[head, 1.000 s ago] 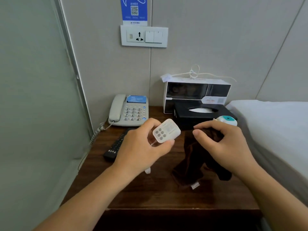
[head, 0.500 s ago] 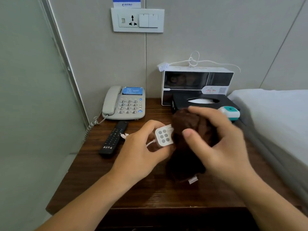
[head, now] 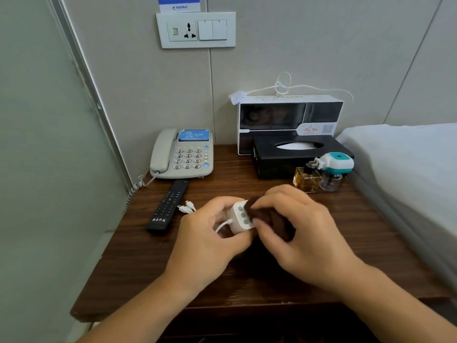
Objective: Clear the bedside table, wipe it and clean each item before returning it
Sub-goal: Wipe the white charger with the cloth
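Observation:
Above the middle of the dark wooden bedside table [head: 138, 263], my left hand [head: 207, 243] grips a small white charger cube [head: 238, 216] with round holes on its face. A white cable [head: 221, 225] runs from it, and its plug ends [head: 186, 207] lie beside the remote. My right hand [head: 299, 233] presses a dark brown cloth [head: 270, 217] against the cube's right side. Most of the cloth is hidden under my fingers.
A grey telephone [head: 181, 154] and black remote [head: 169, 205] sit at the left. At the back right stand a white box [head: 289, 117], a black tissue box [head: 279, 159], a perfume bottle [head: 306, 179] and a teal-topped plug-in device [head: 333, 167]. A bed [head: 405, 154] borders the right.
My right hand lifted the brown cloth off the table and brought it onto the white cube. Both hands have lowered towards the table's middle, uncovering the perfume bottle.

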Demonstrator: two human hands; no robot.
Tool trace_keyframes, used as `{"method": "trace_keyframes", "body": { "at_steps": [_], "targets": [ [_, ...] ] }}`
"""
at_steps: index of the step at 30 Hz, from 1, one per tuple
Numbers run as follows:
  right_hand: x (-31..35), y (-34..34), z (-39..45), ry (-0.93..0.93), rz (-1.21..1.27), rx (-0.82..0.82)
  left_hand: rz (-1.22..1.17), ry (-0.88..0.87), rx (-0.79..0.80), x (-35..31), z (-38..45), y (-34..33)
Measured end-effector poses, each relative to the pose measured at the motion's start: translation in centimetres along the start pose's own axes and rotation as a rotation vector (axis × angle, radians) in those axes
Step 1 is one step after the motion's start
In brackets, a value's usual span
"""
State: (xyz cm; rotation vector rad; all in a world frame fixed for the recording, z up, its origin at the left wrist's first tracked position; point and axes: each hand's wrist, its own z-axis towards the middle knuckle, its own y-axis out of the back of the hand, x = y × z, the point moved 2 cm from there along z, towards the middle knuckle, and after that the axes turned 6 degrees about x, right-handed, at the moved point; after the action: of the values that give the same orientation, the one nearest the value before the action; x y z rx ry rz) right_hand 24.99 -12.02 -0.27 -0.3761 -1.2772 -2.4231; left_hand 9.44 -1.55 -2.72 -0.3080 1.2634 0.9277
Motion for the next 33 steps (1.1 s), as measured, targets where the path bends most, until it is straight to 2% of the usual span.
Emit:
{"method": "trace_keyframes", "body": {
  "at_steps": [3, 4, 7, 11, 16, 21, 25, 30, 33],
  "targets": [
    [-0.8, 1.1, 0.7, -0.125, 0.025, -0.082, -0.007, -0.029, 0.019, -0.4, -0.2, -0.3],
    [-0.7, 1.2, 0.7, -0.117, 0.010, -0.078, -0.016, -0.034, 0.021, -0.4, -0.3, -0.3],
    [0.8, 0.9, -0.1, 0.009, -0.048, -0.021, -0.046, -0.021, 0.007, -0.3, -0.3, 0.2],
    [2.4, -0.5, -1.0, 0.149, 0.036, 0.068, -0.037, -0.004, -0.008, 0.1, 0.3, 0.7],
    [0.2, 0.7, 0.9, -0.039, 0.070, -0.094, 0.028, -0.042, 0.001, -0.4, -0.1, -0.5],
    [2.0, -0.4, -0.4, 0.095, 0.116, 0.084, 0.012, -0.025, -0.023, 0.3, 0.3, -0.1],
    [0.6, 0.8, 0.9, -0.009, 0.072, -0.072, 0.118, -0.057, 0.007, -0.3, 0.3, -1.2],
    [1.8, 0.1, -0.8, 0.105, 0.085, 0.144, 0.120, -0.047, -0.038, 0.1, 1.0, -0.1],
    [1.5, -0.1, -1.0, 0.069, 0.101, 0.050, 0.168, -0.057, -0.054, -0.4, 1.1, 0.0]
  ]
}}
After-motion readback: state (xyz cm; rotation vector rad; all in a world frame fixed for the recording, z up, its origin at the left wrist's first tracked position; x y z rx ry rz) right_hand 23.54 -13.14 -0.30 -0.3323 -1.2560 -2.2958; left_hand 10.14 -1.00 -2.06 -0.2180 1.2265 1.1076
